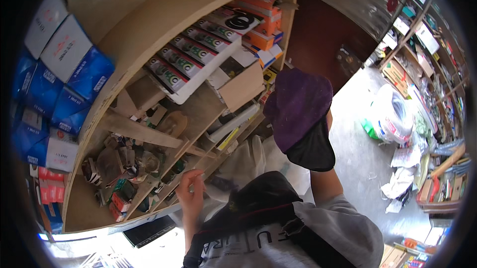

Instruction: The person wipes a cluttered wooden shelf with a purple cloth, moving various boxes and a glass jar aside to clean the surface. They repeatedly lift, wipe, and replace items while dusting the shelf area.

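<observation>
My left hand (191, 191) is in front of the shelf's lower edge, fingers loosely curled, with nothing seen in it. Raised to the right of the shelf is my right hand (329, 119), mostly hidden behind a purple and black cloth (302, 107) that it appears to hold. Before me stands a wooden shelf unit (149, 14). On it a white tray (208, 76) carries a row of packaged goods, next to an open cardboard box (242, 87). Dusty small boxes and loose parts (123, 160) lie jumbled in a lower compartment.
Blue and white cartons (59, 70) are stacked at the left. Orange boxes (266, 22) fill the shelf's right end. A wrapped coil of clear hose (393, 113) and plastic bags (400, 182) lie on the floor at right, by more crowded shelving (428, 59).
</observation>
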Demonstrator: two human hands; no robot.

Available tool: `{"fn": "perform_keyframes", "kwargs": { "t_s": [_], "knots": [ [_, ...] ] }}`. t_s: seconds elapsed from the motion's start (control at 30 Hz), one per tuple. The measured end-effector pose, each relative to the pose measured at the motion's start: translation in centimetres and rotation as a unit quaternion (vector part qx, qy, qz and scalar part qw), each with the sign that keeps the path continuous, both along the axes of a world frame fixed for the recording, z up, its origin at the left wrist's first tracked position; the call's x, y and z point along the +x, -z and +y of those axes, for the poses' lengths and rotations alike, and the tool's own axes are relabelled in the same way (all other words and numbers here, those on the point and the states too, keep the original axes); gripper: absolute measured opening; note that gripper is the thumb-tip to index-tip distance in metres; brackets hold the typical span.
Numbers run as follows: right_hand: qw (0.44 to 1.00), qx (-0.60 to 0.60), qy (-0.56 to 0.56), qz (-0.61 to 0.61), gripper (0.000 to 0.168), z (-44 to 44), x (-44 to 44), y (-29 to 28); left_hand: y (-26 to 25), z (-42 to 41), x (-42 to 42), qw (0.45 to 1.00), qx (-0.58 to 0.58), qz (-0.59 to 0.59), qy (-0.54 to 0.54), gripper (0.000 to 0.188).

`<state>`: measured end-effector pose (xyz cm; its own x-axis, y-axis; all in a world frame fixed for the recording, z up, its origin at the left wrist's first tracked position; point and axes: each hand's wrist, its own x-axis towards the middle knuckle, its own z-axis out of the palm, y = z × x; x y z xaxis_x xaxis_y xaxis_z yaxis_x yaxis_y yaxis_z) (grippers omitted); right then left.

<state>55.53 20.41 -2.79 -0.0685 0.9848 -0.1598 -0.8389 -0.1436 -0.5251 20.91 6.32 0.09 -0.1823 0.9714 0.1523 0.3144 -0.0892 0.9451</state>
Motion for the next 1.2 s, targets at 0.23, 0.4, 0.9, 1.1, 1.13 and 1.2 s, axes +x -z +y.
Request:
{"fn": "perform_keyframes", "kwargs": {
  "t_s": [0.23,0.4,0.9,1.1,1.13,1.2],
  "knots": [
    [0.996,-0.083,-0.022,0.034,0.060,-1.7,-0.9,4.8,0.2,-0.9,-0.9,0.998,-0.047,0.037,0.010,0.014],
    [0.982,-0.159,-0.094,-0.040,0.059,-5.3,-1.2,5.8,1.8,-3.2,-2.1,0.991,-0.080,0.046,-0.094,0.015],
    [0.928,-0.186,-0.316,-0.069,0.045,3.8,-7.9,13.0,8.9,-15.5,2.1,0.912,-0.192,0.042,-0.360,0.015],
    [0.926,-0.191,-0.314,-0.091,0.042,3.2,-10.7,10.5,9.0,-15.5,1.5,0.913,-0.142,0.034,-0.381,0.012],
    [0.925,-0.193,-0.315,-0.094,0.042,3.0,-10.6,10.3,9.3,-15.4,1.1,0.914,-0.133,0.056,-0.380,0.012],
    [0.927,-0.201,-0.306,-0.086,0.039,2.5,-10.0,10.4,9.8,-15.3,0.4,0.920,-0.159,0.042,-0.356,0.012]
  ]
}}
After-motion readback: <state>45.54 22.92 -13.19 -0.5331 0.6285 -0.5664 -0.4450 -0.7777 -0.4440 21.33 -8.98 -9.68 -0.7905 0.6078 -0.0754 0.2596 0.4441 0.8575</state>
